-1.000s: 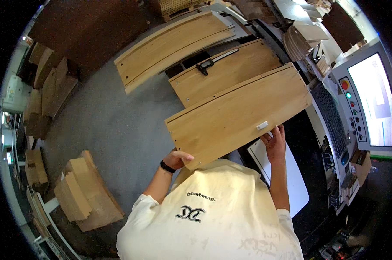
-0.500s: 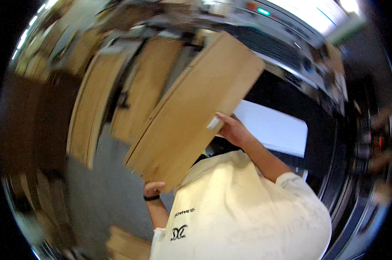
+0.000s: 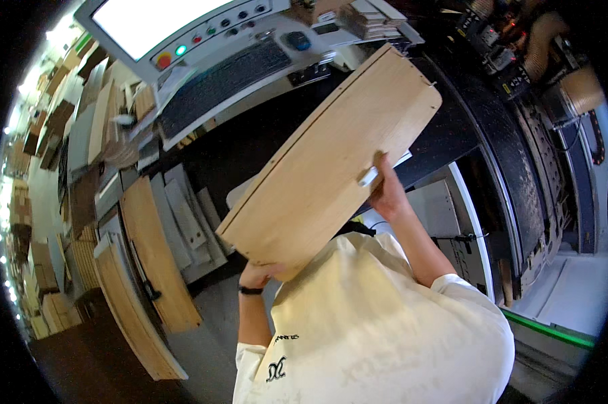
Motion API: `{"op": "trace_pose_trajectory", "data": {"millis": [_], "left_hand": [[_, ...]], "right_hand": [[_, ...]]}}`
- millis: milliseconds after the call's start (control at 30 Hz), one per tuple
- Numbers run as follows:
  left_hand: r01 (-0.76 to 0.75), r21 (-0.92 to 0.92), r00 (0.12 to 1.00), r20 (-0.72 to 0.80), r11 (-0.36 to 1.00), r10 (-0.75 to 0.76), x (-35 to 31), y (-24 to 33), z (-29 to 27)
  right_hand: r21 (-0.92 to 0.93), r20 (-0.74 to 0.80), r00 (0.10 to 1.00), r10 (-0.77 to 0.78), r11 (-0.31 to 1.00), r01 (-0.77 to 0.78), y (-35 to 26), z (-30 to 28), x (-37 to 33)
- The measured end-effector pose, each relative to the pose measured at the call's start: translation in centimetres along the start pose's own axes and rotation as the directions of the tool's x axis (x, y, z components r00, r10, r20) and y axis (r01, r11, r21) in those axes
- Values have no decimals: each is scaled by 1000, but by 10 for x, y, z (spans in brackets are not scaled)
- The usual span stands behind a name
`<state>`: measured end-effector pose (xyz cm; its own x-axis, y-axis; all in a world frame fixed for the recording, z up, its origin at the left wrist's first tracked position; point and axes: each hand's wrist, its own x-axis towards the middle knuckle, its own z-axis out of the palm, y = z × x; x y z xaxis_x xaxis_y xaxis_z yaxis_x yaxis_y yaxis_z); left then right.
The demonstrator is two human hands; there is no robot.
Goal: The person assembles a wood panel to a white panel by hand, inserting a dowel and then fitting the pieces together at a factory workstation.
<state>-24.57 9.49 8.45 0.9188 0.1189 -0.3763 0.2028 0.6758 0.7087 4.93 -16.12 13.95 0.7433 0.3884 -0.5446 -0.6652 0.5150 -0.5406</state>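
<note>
A long light-wood panel [image 3: 317, 161] with rounded corners, small edge holes and a dark groove along its far long edge slants in front of my body. Its lower left end rests in my left hand [image 3: 258, 273], whose fingers are partly hidden beneath it. At the near long edge, toward the panel's upper right, my right hand [image 3: 389, 188] grips with the other fingers out of sight underneath. A small white piece [image 3: 369, 176] lies against the panel by my right hand; whether it is stuck on or held, I cannot tell.
Ahead stands a machine console with a bright screen, buttons [image 3: 181, 50], a keyboard [image 3: 230, 84] and a mouse [image 3: 298, 40]. Wooden panels [image 3: 157, 256] and grey boards [image 3: 189, 222] lean at the left. Black machine rails [image 3: 492, 155] run along the right.
I have turned to the right with the panel, so the console now stands ahead and the leaning panels sit farther left. Both hands keep their hold on the panel.
</note>
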Motion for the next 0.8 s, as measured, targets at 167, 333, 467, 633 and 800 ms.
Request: {"op": "trace_pose_trajectory", "data": {"millis": [167, 333, 467, 633, 800], "left_hand": [[190, 181, 975, 83, 965, -208, 119, -14, 122], [352, 16, 896, 283, 936, -342, 182, -51, 221], [121, 410, 943, 236, 904, -233, 214, -76, 245], [-224, 974, 957, 226, -33, 184, 251, -85, 261], [-30, 898, 922, 194, -440, 334, 260, -119, 234]], "right_hand": [[-21, -125, 936, -329, 944, 329, -133, -63, 19], [-169, -138, 850, -508, 858, 485, -256, -106, 15], [-320, -97, 785, -612, 766, 558, -353, -120, 7], [-557, -60, 819, -571, 700, 447, -451, -118, 4], [-848, -14, 829, -560, 446, 286, -511, -154, 66]]}}
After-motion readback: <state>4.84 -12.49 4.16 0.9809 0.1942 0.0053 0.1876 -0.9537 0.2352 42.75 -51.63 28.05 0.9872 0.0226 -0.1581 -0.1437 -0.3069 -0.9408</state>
